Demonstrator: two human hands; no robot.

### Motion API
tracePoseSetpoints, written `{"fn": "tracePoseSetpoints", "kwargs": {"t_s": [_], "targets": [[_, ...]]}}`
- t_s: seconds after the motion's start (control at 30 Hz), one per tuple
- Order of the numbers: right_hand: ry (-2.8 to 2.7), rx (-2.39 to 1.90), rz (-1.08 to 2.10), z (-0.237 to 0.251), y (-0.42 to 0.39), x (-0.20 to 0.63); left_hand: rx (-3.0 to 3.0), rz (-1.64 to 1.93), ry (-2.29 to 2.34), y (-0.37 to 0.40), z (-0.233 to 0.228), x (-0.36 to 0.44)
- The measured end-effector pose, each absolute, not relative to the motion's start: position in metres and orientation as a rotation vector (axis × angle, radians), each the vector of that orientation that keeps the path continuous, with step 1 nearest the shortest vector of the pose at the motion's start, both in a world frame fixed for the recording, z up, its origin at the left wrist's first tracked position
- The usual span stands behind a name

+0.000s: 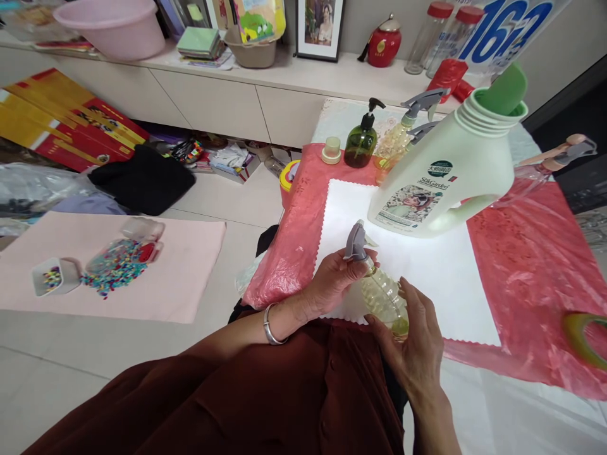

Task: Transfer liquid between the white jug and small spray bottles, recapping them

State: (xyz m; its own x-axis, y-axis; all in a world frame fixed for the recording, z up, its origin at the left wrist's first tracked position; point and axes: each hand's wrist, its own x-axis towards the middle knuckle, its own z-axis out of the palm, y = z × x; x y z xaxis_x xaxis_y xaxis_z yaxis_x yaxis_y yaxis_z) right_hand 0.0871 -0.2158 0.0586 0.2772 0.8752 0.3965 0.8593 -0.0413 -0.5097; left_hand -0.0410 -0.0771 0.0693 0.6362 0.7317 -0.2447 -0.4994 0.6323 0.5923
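Note:
A yellowish clear spray bottle [382, 294] with a grey trigger head [356, 241] tilts over the near edge of the white sheet [450, 278]. My left hand [334, 278] grips it at the neck, just under the trigger head. Around the lower body of the bottle curl the fingers and thumb of my right hand [412, 335]. A little greenish liquid shows at the bottle's base. Beyond my hands stands a large pale green detergent jug [441, 164], uncapped, with a green spout in its mouth.
Behind the sheet on red plastic stand a cap [331, 150], a dark green pump bottle [361, 140] and more spray bottles [393, 142]. A pink spray bottle [531, 180] is right of the jug, and a tape roll [585, 338] lies nearer. Beads [118, 268] lie on a pink mat at left.

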Motion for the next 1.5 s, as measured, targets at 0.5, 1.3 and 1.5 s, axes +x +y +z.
{"fn": "tracePoseSetpoints", "kwargs": {"t_s": [0.5,1.3,1.5], "targets": [[-1.463,-1.912,0.264,0.0619,-0.2175,0.0868,0.446,0.731,0.485,-0.0719,0.0637,-0.0438],[-0.954,-1.466,0.971,0.0603,-0.2195,0.0818,0.34,0.689,0.475,-0.0707,0.071,-0.0423],[-1.031,-1.674,0.807,0.058,-0.2205,0.0799,0.347,0.709,0.49,-0.0732,0.0674,-0.0417]]}}
